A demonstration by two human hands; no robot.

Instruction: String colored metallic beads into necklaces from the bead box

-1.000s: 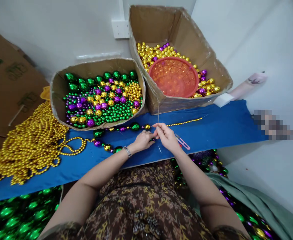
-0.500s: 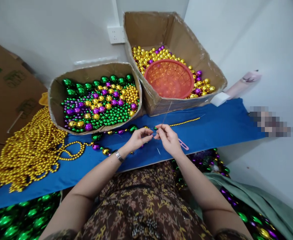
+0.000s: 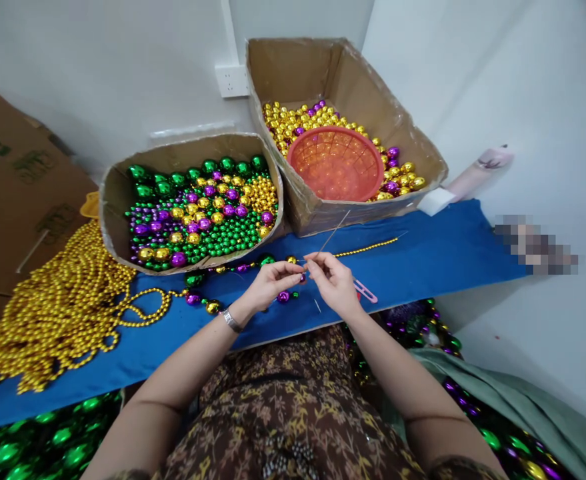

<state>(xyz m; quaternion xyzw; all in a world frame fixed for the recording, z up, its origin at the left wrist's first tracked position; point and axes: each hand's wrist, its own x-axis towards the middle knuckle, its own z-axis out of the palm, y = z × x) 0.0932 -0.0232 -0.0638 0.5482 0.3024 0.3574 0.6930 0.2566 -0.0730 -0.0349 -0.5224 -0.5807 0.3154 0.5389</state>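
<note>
My right hand (image 3: 333, 282) pinches a long thin needle (image 3: 333, 231) that points up and to the right over the blue cloth (image 3: 437, 257). My left hand (image 3: 270, 285) is closed in a pinch just left of it, fingertips almost meeting my right hand, on the thread of a bead string. That string (image 3: 213, 303) of green, purple and gold balls trails left from my left hand. A purple ball (image 3: 283, 297) hangs just under my left fingers. A thin strand of small gold beads (image 3: 370, 247) lies beyond my right hand.
A cardboard box (image 3: 117, 200) of mixed green, purple and gold balls stands behind my hands. A larger box (image 3: 413, 143) to its right holds gold balls and an orange basket (image 3: 337, 163). A heap of gold bead strands (image 3: 47, 307) lies left. A pink clip (image 3: 365, 291) rests by my right hand.
The needle has tilted from upright to leaning right. My left hand has opened slightly from a closed grip into a pinch, and a purple ball now shows below it.
</note>
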